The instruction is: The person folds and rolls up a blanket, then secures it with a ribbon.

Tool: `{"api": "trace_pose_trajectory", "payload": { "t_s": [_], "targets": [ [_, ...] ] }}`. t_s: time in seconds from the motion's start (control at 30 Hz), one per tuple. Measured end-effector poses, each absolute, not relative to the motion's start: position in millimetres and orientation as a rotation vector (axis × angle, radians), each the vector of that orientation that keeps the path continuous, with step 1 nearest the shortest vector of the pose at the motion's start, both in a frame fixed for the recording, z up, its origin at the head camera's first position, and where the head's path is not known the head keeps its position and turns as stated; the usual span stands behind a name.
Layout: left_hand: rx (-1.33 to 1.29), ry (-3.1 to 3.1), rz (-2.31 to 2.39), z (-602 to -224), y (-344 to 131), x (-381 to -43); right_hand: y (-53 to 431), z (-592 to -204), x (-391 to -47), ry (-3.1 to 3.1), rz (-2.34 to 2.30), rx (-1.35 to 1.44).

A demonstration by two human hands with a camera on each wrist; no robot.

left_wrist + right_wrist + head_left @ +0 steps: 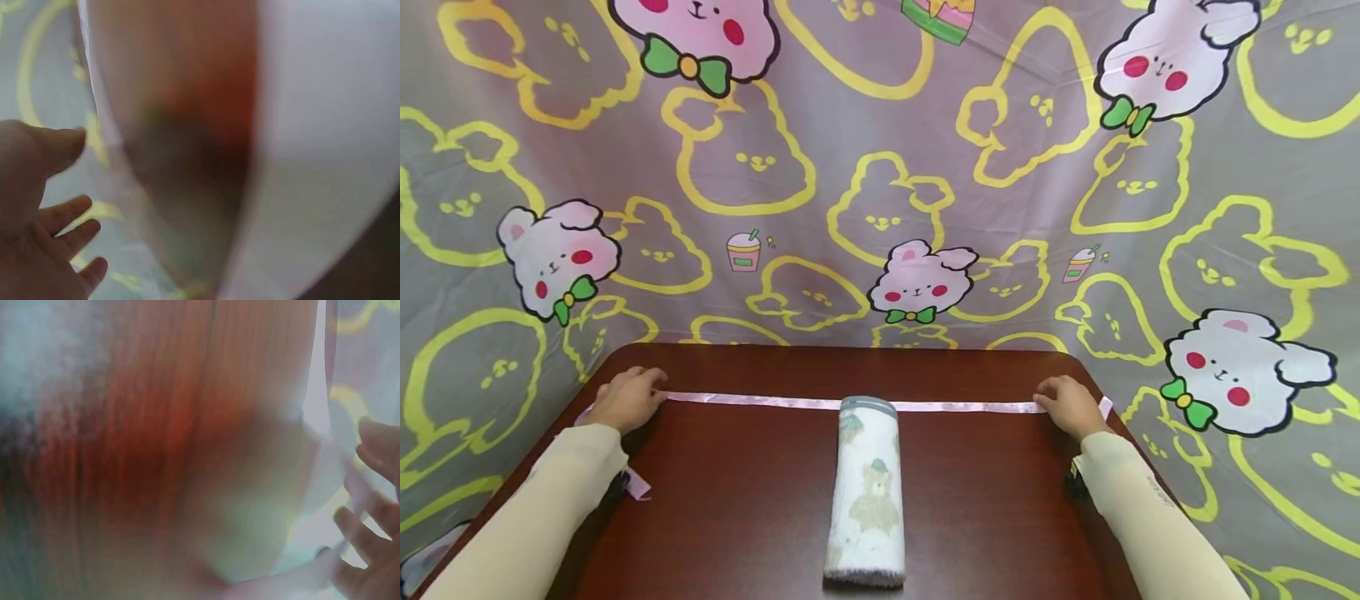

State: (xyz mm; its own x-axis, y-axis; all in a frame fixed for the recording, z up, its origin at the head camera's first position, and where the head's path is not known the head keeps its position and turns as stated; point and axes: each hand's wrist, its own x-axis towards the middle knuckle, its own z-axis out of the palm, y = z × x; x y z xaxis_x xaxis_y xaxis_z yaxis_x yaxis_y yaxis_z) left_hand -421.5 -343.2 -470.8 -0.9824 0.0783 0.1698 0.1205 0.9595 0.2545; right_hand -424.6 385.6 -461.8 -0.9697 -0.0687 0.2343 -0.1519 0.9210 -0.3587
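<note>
A rolled towel (867,492), white with a bear print and a grey-blue edge, lies lengthwise on the dark red-brown table. A pink satin ribbon (745,400) runs straight across the table and passes beneath the towel's far end. At the ribbon's left part is my left hand (628,400); the left wrist view shows its thumb and fingers (80,234) spread apart. My right hand (1071,406) is at the ribbon's right part. In the right wrist view its fingers (359,534) are loosely bent, with ribbon passing close by them. Both wrist views are blurred.
Curtain cloth (820,167) with cartoon rabbits surrounds the table (737,517) at the back and sides. A loose ribbon tail (638,485) shows beside the left wrist, and another short ribbon end (1106,407) sticks out beyond the right hand.
</note>
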Motion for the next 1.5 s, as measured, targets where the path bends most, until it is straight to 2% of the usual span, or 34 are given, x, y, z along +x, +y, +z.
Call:
{"api": "trace_pose_trajectory", "payload": {
  "t_s": [0.17,0.33,0.6,0.77,0.97,1.17,1.3,1.5],
  "targets": [
    [-0.309,-2.957,-0.312,-458.4,-316.2,-415.4,357.3,-459.2,-418.4,-2.793,0.557,0.304],
    [-0.422,-3.11,-0.405,-466.8,-292.4,-403.9,340.9,-473.5,-412.4,-2.883,0.594,0.375],
    [-0.307,-3.319,-0.38,-469.6,-288.8,-385.9,320.6,-472.6,-390.7,-2.875,0.353,0.473],
    [-0.312,-3.282,-0.313,-457.6,-278.1,-391.7,301.9,-466.2,-387.3,-2.966,0.363,0.599],
    [-0.316,-3.386,-0.404,-456.8,-268.8,-408.0,296.1,-469.8,-391.1,-3.186,0.29,0.503],
    [-0.25,-3.499,-0.484,-461.7,-274.6,-406.4,300.6,-472.5,-395.6,-3.263,0.258,0.299],
    [-0.316,-3.489,-0.471,-462.3,-277.5,-403.4,314.5,-470.8,-397.5,-3.304,0.26,0.147],
    [-0.435,-3.448,-0.393,-466.1,-286.2,-400.2,336.4,-471.4,-401.0,-3.363,0.245,0.09]
  ]
}}
